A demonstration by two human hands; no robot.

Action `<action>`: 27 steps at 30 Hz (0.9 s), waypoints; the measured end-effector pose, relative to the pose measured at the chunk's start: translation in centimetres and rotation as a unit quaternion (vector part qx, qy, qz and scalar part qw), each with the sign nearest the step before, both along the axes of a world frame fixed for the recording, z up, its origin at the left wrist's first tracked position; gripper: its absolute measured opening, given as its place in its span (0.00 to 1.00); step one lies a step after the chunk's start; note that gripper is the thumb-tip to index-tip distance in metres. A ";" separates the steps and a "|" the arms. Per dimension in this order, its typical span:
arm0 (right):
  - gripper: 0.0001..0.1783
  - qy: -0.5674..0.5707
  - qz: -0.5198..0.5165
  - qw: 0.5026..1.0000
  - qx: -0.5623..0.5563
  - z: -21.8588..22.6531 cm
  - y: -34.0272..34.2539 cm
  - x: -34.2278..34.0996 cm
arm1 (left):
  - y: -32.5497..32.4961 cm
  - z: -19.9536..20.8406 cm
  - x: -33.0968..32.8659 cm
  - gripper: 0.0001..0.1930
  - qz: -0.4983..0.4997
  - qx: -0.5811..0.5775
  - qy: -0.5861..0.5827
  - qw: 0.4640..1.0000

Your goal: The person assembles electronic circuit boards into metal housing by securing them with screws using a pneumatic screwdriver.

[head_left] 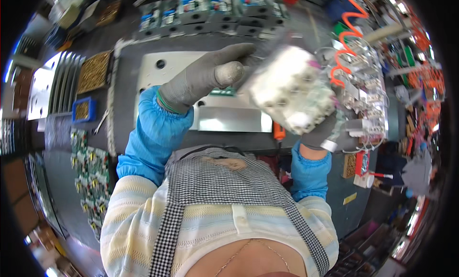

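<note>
Right hand (319, 132), fingers mostly hidden, holds a white block (291, 88) right of centre; left hand (208, 76), thumb and fingers parted, appears empty. Work looks unfinished, the block off the central plate (152, 76).

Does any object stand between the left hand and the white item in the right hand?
No visible obstacle stands between the left hand and the white item in the right hand, though the item is blurred.

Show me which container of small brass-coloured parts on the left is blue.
The small box just below the larger brown tray in the picture; its blue walls and smaller size set it apart.
</note>
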State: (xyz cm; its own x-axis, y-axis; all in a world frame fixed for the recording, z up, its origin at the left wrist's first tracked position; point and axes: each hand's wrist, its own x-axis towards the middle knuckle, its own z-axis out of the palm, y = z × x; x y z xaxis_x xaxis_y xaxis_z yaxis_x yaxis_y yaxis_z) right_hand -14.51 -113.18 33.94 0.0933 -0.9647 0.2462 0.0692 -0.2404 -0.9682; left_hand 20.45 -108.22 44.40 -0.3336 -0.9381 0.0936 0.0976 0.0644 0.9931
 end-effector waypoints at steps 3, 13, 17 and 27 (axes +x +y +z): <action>0.33 -0.090 0.165 0.963 0.193 3.3 1.1 8.4 | 6.5 -2.2 4.6 0.47 0.058 0.083 0.114 0.988; 0.43 0.396 0.440 0.776 -0.217 2.4 8.9 22.0 | 28.6 -20.9 14.8 0.35 0.443 -0.090 -0.657 0.603; 0.34 0.568 0.320 0.654 -0.384 -2.0 9.9 22.1 | 36.5 -23.7 19.8 0.33 0.444 0.022 -0.794 0.413; 0.29 0.400 0.205 0.836 -0.315 2.8 5.2 23.9 | 38.9 -26.1 23.1 0.31 0.432 -0.020 -0.699 0.570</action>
State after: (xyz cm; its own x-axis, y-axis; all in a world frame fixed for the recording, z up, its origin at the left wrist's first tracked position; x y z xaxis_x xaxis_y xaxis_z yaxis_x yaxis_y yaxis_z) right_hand 9.35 -107.96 36.73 0.7620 -0.5140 0.3939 -0.3386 -0.8347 -0.4342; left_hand 43.59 -69.37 18.30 0.4757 -0.8156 0.3294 -0.8723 -0.4856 0.0575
